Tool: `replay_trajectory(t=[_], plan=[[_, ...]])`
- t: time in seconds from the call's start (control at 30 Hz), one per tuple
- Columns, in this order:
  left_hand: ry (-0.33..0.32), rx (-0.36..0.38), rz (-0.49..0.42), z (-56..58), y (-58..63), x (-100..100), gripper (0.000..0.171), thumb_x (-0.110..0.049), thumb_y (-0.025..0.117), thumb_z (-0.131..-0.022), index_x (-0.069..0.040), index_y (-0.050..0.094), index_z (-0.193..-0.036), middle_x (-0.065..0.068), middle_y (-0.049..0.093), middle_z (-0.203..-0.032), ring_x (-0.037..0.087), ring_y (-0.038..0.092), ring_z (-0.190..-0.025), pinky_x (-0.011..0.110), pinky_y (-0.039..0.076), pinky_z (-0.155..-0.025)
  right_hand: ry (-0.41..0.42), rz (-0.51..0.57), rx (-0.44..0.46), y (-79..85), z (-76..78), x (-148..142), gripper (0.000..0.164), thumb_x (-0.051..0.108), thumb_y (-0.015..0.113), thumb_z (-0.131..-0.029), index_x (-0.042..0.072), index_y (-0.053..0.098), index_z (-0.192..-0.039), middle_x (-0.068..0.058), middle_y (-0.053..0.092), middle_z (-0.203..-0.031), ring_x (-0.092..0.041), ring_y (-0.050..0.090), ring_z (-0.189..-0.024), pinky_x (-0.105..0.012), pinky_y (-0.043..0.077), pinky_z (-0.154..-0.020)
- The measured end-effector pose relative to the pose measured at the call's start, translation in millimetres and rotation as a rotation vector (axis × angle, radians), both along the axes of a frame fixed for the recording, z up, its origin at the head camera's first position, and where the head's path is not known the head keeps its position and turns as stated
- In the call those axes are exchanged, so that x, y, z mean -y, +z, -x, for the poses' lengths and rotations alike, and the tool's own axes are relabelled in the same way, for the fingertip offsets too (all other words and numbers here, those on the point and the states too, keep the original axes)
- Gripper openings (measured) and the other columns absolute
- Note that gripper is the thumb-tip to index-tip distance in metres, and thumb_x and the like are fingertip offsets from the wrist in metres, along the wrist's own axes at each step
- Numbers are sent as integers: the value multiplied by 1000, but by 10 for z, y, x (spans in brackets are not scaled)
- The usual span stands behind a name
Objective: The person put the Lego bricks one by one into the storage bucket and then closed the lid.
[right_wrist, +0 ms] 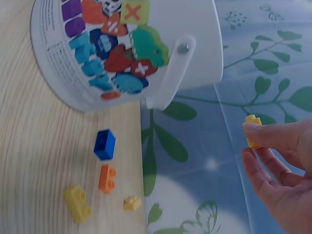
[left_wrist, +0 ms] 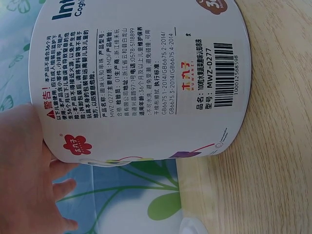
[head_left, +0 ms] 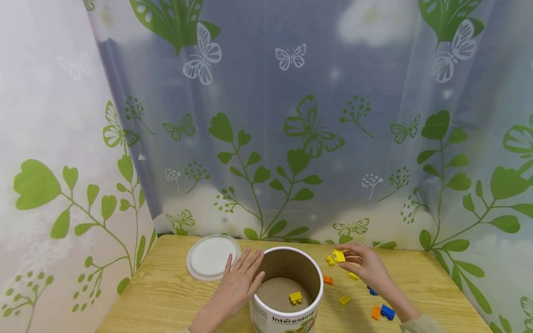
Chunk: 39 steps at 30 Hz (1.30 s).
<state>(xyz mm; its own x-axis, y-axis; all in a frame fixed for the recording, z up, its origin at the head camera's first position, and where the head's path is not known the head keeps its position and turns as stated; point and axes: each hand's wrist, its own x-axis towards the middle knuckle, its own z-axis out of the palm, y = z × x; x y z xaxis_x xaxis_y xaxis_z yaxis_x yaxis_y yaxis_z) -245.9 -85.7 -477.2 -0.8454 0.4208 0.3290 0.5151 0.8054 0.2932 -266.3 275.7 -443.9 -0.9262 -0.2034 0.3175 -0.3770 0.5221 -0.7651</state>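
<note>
"What are the fingers doing?"

"On the right hand (head_left: 369, 267), thumb and fingertips are pinching a yellow block (head_left: 339, 256), holding it up off the table (head_left: 145, 286). Its studs are pointing leftward, the bucket's way. Fingers are covering part of it, so I can't tell its long axis."

"And where is the bucket (head_left: 286, 313) lying from there?"

"Left of the pinch and a little nearer the person. The block is hanging outside the rim, beyond its far right side, so the mouth is opening leftward of those fingertips."

"Which hand is nearer the mouth?"

"The left hand (head_left: 237, 289). Its fingers are lying straight at the rim's left edge, gripping nothing."

"Anything inside?"

"Another yellow brick (head_left: 295, 298) is sitting on the bottom. Farther out, loose bricks are lying right of the bucket."
</note>
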Motion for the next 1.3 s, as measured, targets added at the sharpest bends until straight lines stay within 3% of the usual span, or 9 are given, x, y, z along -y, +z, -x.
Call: replay_trajectory(t=[0.3,0.5,0.73,1.3], plan=[[-4,2,0,2,-14,3,56,-42,37,-110,-13,40,-157,3,39,-161,31,27,-152,67,15,-119,70,43,-31,11,33,257,41,-8,76,-84,-3,68,-124,-18,63,-119,-29,67,-103,-30,58,-89],[-4,7,3,4,-4,4,58,-46,34,-110,-13,39,-157,3,38,-162,30,26,-153,67,15,-119,139,65,-40,49,48,444,40,-6,76,-85,-3,68,-124,-20,62,-120,-34,66,-104,-35,58,-91],[-1,-1,3,9,-8,-3,55,-41,39,-110,-13,40,-157,2,38,-162,30,26,-153,66,15,-119,206,79,-36,26,92,664,39,-5,76,-86,-5,67,-123,-23,61,-121,-35,67,-103,-32,58,-89],[-4,-25,-1,4,-16,14,57,-44,35,-110,-12,41,-156,3,40,-161,32,28,-151,67,16,-118,209,16,-45,-129,161,1002,36,-4,78,-85,0,69,-120,-15,62,-116,-32,69,-99,-30,59,-88]])
